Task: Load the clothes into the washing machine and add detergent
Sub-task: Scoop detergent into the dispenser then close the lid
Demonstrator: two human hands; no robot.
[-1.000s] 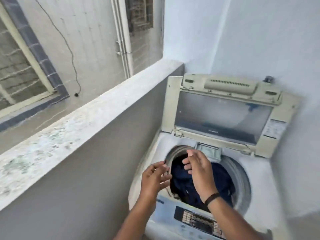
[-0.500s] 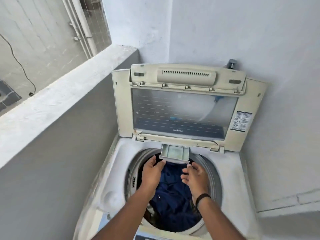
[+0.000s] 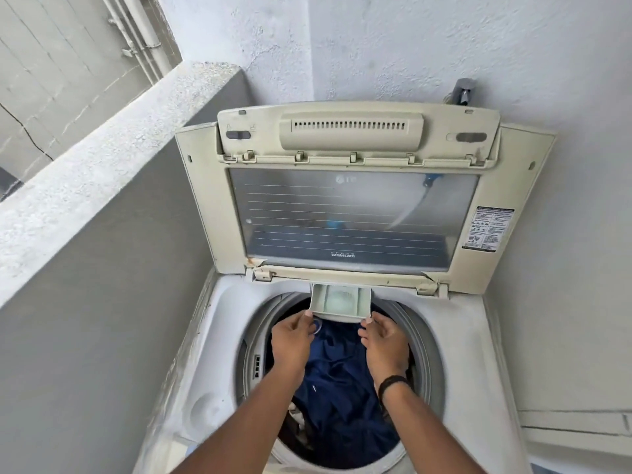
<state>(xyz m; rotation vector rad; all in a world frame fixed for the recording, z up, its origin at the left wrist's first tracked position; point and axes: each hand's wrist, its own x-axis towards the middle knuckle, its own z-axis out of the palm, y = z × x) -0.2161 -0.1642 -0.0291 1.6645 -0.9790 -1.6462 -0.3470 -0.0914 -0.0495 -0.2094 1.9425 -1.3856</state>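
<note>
Both hands reach over the drum opening at lower centre of the frame, toward the detergent drawer (image 3: 341,300), which juts out from the rear rim of the washing machine (image 3: 478,354). The left hand (image 3: 292,340) has its fingers (image 3: 306,319) lightly bent and close together, their tips touching the drawer's lower left corner; something small and bluish shows under them, too hidden to tell what. The right hand (image 3: 384,343) mirrors it, its fingers (image 3: 367,325) bent and close together with the tips at the drawer's lower right corner, apparently pinching the front edge, though the thumb's contact is hidden. A dark band (image 3: 393,383) circles the right wrist.

The drawer is pale, shallow and open at the top, with a whitish-green residue in its tray. Below the hands, dark blue clothes (image 3: 342,388) lie crumpled inside the drum, filling most of the visible opening.

The lid (image 3: 352,206) stands raised in the centre of the frame, cream and yellowed, with a tinted window, a slotted vent strip near its top and a label on its right edge. Behind it are rough white walls (image 3: 444,39), with a tap fitting (image 3: 463,90) at upper right. A grey parapet with a speckled concrete ledge (image 3: 102,159) runs diagonally across the left of the frame, and pipes (image 3: 143,32) on an outside wall show in the upper left corner.
</note>
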